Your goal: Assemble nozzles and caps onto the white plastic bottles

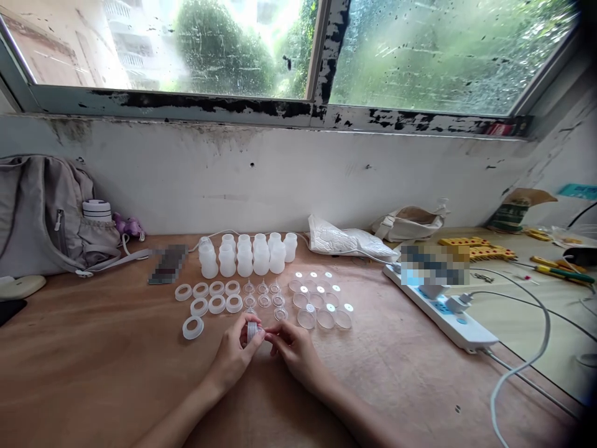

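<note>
Near the middle of the table, my left hand [236, 348] is closed around a ribbed translucent screw ring [252, 331]. My right hand [293, 348] meets it from the right, thumb and fingertips pinched at the ring's right side; what lies between those fingertips is too small to make out. Just beyond the hands lie several clear silicone nipples [264, 301]. To their left are more screw rings [217, 304], laid in loose rows. Clear round caps with small white discs [325, 318] lie on the right. Behind stand several frosted white bottles [245, 258], grouped upright.
A phone-like blurred item [168, 264] and a grey backpack [41, 211] are on the left. A white power strip [443, 311] with plugs and cables borders the right. Toward the wall lie a white plastic package [345, 239] and a beige bag [410, 223]; yellow parts [485, 250] sit farther right.
</note>
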Tool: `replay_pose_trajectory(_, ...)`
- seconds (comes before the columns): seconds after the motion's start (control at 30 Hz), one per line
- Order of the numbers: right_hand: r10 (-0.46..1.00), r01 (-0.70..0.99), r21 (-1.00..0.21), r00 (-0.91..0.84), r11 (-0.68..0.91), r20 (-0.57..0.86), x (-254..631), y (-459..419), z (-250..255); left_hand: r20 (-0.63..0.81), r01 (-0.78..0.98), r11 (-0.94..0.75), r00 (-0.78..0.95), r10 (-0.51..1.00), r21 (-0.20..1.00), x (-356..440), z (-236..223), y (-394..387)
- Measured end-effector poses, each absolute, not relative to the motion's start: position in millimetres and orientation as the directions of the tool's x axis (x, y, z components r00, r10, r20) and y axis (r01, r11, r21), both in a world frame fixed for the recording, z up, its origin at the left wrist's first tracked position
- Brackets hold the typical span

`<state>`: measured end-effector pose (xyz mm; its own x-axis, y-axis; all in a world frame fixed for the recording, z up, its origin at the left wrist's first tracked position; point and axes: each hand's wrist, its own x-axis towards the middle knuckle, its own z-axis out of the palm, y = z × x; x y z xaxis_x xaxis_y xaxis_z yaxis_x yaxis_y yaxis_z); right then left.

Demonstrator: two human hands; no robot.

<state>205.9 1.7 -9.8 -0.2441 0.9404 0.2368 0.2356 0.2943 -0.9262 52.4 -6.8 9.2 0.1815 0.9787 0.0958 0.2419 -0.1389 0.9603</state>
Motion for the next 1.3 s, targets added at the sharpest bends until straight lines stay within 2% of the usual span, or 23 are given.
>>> replay_pose_trajectory(0.3,0.911,0.319,-0.859,-0.243,0.399,0.333,207.7,2.0,-8.3,0.133,0.343,-0.225,0.272,0.953,0.912,46.6,23.3,-7.0)
replay_pose_trajectory(0.43,0.894,0.354,-0.822,-0.216,0.445,0.391,210.2,1.0,-10.4,0.22,0.457,-0.332,0.282,0.934,0.825,47.4,24.0,-7.2)
replay_pose_trajectory(0.6,0.892,0.439,-0.78,-0.157,0.447,0.423,215.1,0.7,-11.2,0.35,0.648,-0.424,0.25,0.903,0.633,38.6,35.8,13.8)
replay_pose_trajectory(0.7,0.89,0.479,-0.753,-0.171,0.451,0.423,216.0,0.4,-12.1,0.369,0.855,-0.332,0.182,0.912,0.399,28.7,49.5,41.8)
replay_pose_trajectory(0.83,0.885,0.484,-0.742,-0.208,0.464,0.417,214.6,-0.2,-14.7,0.211,0.976,-0.094,0.052,0.976,0.196,19.8,58.4,83.0)
replay_pose_trajectory(1.0,0.877,0.489,-0.73,-0.211,0.478,0.432,213.8,-0.5,-14.5,0.157,0.975,-0.048,0.014,0.987,0.218,16.4,56.1,114.4)
replay_pose_trajectory(1.3,0.868,0.469,-0.731,-0.242,0.495,0.433,212.7,-1.9,-14.3,0.225,0.965,0.039,-0.099,0.969,0.258,13.5,49.6,128.0)
